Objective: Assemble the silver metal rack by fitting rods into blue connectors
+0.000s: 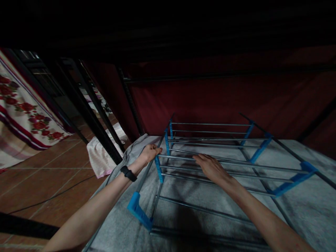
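A shoe rack of thin grey metal tubes with blue plastic connectors lies on a grey blanket. My left hand, with a black band on its wrist, has its fingers curled at the near-left blue connector, where a cross tube meets the side tube. Over the middle of that same cross tube lies my right hand, palm down, its fingers bent around the tube. The underside of the right hand's grip is hidden. More cross tubes run in rows behind and in front of both hands.
Dark metal posts stand at the left, and a dark structure hangs low overhead. A dark red cloth closes off the back. On the tiled floor are a striped cloth and a cable. A flowered blanket hangs far left.
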A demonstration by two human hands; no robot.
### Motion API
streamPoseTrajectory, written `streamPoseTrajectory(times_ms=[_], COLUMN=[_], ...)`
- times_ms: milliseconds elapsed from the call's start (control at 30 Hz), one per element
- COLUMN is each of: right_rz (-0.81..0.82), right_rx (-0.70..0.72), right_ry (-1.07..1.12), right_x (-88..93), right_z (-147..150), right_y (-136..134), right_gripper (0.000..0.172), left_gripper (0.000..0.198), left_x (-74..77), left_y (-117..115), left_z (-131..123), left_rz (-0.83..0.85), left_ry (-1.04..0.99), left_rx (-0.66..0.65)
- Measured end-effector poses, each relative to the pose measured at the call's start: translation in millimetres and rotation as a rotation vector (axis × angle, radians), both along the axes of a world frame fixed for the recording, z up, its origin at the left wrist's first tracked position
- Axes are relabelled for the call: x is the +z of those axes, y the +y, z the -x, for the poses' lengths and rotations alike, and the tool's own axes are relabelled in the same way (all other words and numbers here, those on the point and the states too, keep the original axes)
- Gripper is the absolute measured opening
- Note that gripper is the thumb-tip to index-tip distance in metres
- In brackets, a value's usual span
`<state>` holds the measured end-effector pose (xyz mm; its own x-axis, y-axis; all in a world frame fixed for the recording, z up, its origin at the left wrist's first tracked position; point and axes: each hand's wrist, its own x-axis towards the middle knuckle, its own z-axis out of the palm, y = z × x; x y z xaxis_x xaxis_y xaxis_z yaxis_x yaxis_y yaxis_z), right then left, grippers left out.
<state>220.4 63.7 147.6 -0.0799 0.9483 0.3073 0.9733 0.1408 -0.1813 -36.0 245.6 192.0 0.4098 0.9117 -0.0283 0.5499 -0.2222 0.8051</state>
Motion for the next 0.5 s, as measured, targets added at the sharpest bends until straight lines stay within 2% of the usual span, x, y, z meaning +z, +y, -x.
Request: streamPoseTrajectory(times_ms=[200,300,400,500], right_rz=[0.013,0.015,0.026,0.043], right_rx=[0.002,-0.01,-0.006,-0.009], right_ry=[-0.036,-0.027,-0.025,-0.022], right_x=[6.8,8.6,8.4,6.5], right_z=[-1.5,-3.1,-3.5,-2.9], right_y=[-8.5,-11.8,-11.9,-11.1], right_gripper=[0.045,0.047,0.045,0.045], left_gripper=[0.021,0.024,0.026,0.021], left_x=[2.7,3.5,1.6,0.8], left_y=[-0.7,-3.8,-4.4,-5.7], left_z=[-3.5,-9.3,-14.6,-16.1], left_rz=[0.083,0.094,0.118,0.21], left_ry=[-0.024,-0.061,-0.141,-0.242], left_rx=[0.045,0.043,0.074,0.083])
